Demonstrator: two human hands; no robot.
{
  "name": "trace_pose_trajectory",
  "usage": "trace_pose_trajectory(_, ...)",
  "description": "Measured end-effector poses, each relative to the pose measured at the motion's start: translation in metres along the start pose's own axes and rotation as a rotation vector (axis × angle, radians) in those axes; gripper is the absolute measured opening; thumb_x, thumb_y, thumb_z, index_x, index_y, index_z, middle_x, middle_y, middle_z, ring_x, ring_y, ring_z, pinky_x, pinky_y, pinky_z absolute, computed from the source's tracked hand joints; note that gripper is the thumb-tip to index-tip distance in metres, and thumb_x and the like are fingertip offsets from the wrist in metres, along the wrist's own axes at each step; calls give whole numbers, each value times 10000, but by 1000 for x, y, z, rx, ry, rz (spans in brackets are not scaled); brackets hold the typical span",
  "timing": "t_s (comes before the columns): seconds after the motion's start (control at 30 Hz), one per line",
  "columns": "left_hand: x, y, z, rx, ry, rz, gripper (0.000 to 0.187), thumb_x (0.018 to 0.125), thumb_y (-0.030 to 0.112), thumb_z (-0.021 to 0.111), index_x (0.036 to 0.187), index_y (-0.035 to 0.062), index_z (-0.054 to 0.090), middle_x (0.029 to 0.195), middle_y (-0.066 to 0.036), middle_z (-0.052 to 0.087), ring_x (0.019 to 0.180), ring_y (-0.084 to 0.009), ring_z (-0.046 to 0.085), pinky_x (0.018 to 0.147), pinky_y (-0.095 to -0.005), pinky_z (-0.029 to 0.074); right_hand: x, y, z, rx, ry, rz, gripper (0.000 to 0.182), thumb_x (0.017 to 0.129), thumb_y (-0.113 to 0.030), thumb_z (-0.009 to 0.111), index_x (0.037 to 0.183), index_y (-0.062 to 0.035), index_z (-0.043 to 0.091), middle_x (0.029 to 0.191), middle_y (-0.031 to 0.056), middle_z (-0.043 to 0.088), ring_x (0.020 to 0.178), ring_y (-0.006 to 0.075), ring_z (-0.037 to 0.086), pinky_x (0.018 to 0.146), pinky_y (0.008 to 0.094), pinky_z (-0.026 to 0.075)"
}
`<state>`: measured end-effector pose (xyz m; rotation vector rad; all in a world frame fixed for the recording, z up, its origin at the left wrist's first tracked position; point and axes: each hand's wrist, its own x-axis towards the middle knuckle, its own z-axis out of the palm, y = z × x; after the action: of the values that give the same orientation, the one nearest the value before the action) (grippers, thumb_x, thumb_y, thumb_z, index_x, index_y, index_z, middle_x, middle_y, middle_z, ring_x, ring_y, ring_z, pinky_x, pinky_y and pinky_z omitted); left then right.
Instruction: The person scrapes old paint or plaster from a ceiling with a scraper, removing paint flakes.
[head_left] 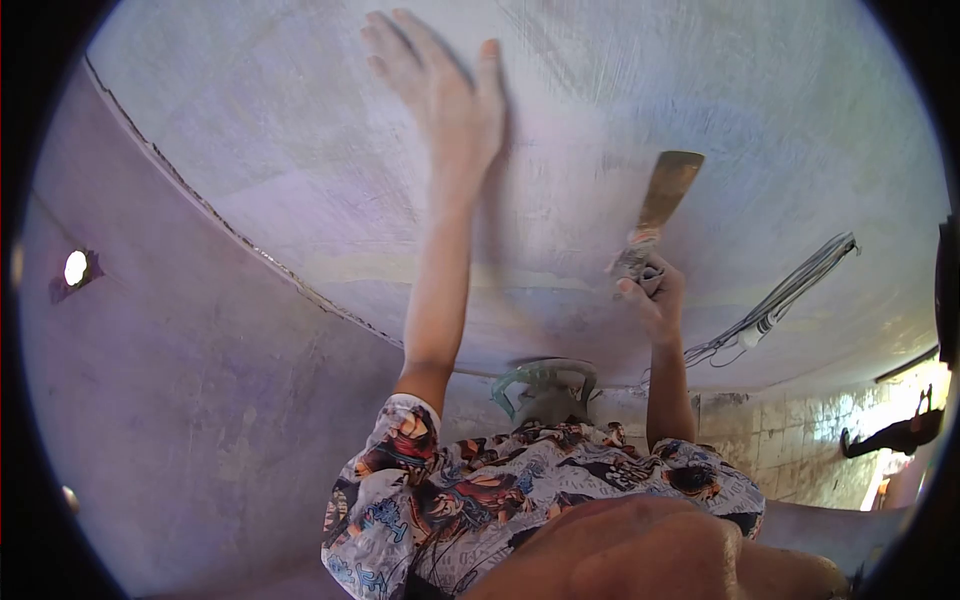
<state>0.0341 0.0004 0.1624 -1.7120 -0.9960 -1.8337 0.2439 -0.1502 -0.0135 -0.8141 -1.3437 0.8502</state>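
In the head view, a scraper [668, 192] was gripped by its handle in the right hand [661, 300], blade angled up and away over the plastered surface [560, 110], well in from its jointed left edge and beside the cable bundle [790, 295]. The left hand [440, 105] was held open, fingers spread, at that surface, though firm contact could not be confirmed. The scraper was judged light, with a stiff, thin blade, best held by the handle, where dusty residue might make it slippery.
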Motion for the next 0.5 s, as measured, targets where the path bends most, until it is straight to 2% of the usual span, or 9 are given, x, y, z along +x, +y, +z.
trace_pose_trajectory(0.07,-13,36,23,38,-62,38,714,955,436,482,1509,44,260,1580,-233,136,1453,-450,91,1169,-567,7,3,-6,-11,59,51,-11,280,834,-162,751,992,38,636,807,-32,597,704,37,487,630,203,403)
trace_pose_trajectory(0.13,-47,70,33,226,-408,276,675,938,427,505,1496,92,325,1571,-224,188,1448,-455,118,1154,-607,6,4,-10,-24,115,102,-20,316,842,-190,751,1006,51,630,798,-31,596,702,38,485,629,198,393)
trace_pose_trajectory(0.17,-61,68,42,235,-404,272,675,938,427,505,1496,92,325,1571,-224,188,1448,-455,118,1154,-607,6,4,-11,-31,134,152,-33,340,850,-215,748,1016,54,623,782,-28,590,665,32,471,594,189,369)
trace_pose_trajectory(0.23,-74,66,47,161,-304,728,624,926,424,518,1469,140,396,1553,-207,257,1439,-457,157,1140,-640,16,-2,-8,-45,155,195,-36,366,857,-240,745,1025,58,617,767,-26,584,628,25,456,558,180,346)
trace_pose_trajectory(0.3,-49,55,40,158,-333,472,581,928,403,514,1449,158,435,1535,-195,310,1422,-459,202,1138,-642,44,-7,-5,-59,191,202,-4,376,859,-253,743,1028,55,608,743,-25,565,545,9,402,485,175,277)
trace_pose_trajectory(0.37,11,49,32,272,-98,263,593,928,387,511,1456,132,420,1537,-196,302,1418,-458,210,1140,-631,60,-13,-10,-65,205,218,7,376,858,-252,744,1029,54,607,732,-27,556,521,3,382,463,177,255)
trace_pose_trajectory(0.43,57,46,26,294,79,86,576,986,263,420,1494,23,293,1555,-225,233,1446,-405,170,1172,-531,74,-17,-12,-68,213,249,17,376,856,-251,746,1029,53,607,720,-30,546,497,-3,362,442,179,232)
trace_pose_trajectory(0.5,55,53,39,308,103,96,580,988,277,422,1495,26,293,1555,-224,233,1445,-409,169,1172,-530,72,-19,-15,-72,203,199,45,376,862,-242,739,1048,54,604,748,-14,569,522,5,391,461,177,261)
